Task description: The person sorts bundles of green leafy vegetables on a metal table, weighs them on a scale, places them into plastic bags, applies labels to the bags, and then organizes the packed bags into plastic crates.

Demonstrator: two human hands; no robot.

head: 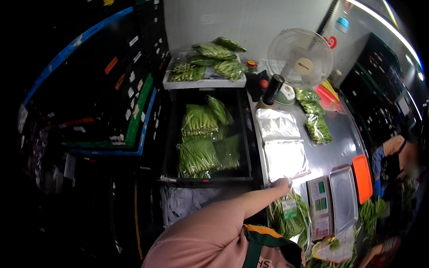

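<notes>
My left hand (281,186) reaches across to the steel table, fingers curled on clear plastic. Whether that plastic belongs to the bagged greens or to the stack above cannot be told. Just below the hand lies a bag of leafy greens (291,224) with a green-and-white label (289,209), stem ends toward my fingers. Above the hand are two stacks of flat clear plastic bags (286,159), shining under the light. A digital weighing scale (320,207) with lit green displays and a metal pan (343,201) stands to the right. My right hand is out of view.
Left of the table, a black crate (246,157) holds several bagged greens (197,155). Behind it, a white foam tray (204,84) carries more. A fan (301,57) and packed greens (318,129) are at the back. An orange tray (362,179) and another person (390,160) are at right.
</notes>
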